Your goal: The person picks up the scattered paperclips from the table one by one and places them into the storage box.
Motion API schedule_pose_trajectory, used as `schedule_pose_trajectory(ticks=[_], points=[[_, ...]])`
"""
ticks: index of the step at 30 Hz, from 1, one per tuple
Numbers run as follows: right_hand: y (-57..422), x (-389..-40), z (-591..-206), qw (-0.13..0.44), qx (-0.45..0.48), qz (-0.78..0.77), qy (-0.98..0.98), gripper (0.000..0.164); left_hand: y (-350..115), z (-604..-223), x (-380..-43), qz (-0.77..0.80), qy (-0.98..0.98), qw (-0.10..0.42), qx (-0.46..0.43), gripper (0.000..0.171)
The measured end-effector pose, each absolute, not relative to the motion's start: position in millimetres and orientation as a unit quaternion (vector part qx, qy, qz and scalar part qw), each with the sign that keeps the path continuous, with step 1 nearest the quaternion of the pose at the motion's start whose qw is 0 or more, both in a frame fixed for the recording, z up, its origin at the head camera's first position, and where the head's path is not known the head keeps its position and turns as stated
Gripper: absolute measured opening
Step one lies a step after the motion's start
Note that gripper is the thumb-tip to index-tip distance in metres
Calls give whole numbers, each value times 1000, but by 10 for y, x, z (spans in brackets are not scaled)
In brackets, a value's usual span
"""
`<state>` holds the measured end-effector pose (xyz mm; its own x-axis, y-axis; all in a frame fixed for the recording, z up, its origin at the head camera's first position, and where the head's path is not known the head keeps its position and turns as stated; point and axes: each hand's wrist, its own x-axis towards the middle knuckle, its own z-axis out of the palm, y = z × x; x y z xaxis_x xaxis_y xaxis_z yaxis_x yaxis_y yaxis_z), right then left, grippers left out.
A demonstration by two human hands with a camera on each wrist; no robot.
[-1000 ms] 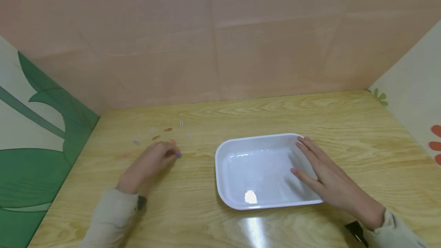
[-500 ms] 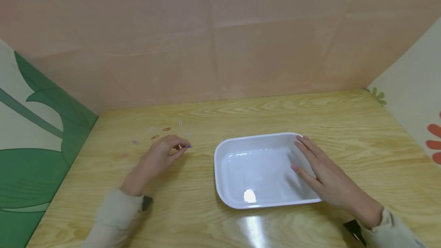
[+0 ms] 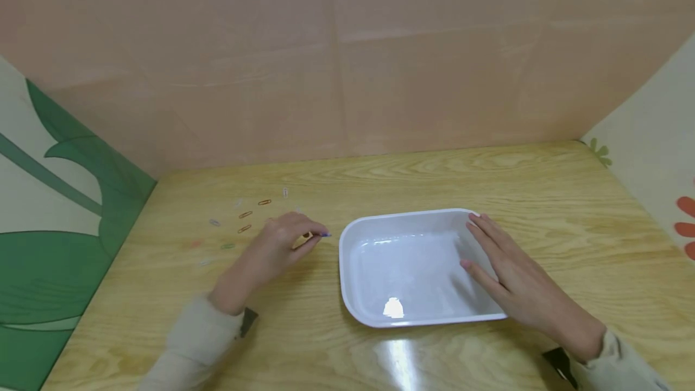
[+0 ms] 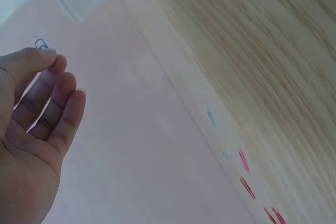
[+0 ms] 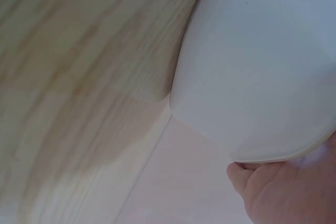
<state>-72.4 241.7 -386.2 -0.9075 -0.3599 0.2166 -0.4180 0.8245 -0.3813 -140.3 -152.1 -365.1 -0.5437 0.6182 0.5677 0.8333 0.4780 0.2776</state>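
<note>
My left hand point(image 3: 274, 246) pinches a blue paper clip point(image 3: 326, 235) between thumb and forefinger, just left of the white tray point(image 3: 412, 276). In the left wrist view, the paper clip's point(image 4: 40, 43) looped end sticks out past the thumb tip, and the other fingers are loosely bent. My right hand point(image 3: 513, 276) rests at the tray's right rim with its fingers nearly straight and the thumb over the inside. The right wrist view has the fingertips point(image 5: 237, 174) right at the tray's rim. Nothing lies inside the tray.
Several loose paper clips lie on the wooden table left of the tray, among them an orange paper clip point(image 3: 264, 202), a green paper clip point(image 3: 227, 246) and a pale blue paper clip point(image 3: 215, 222). A pinkish backdrop point(image 3: 336, 77) stands behind, with printed side panels point(image 3: 65, 246).
My left hand has carried the blue paper clip rightward from among the other clips to near the tray's left side, uncovering clips behind it. My right hand has stayed at the tray.
</note>
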Motion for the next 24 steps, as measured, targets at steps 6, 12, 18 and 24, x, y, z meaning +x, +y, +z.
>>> schedule_pose_trajectory(ticks=[6,12,18,24], points=[[2411,-721,-3852,71,208,218,-951,66,-1360,-3600,-1324,-246,-836,186,-454,19],[2423,-727,-3854,71,207,229,-949,66,-1229,-3559,-1273,-242,-829,185,-468,16],[2440,-738,-3857,75,215,230,-946,67,-1101,-3566,-1264,-234,-818,189,-490,14],[2438,-734,-3848,74,213,227,-947,68,-995,-3599,-1254,-239,-815,175,-497,15]])
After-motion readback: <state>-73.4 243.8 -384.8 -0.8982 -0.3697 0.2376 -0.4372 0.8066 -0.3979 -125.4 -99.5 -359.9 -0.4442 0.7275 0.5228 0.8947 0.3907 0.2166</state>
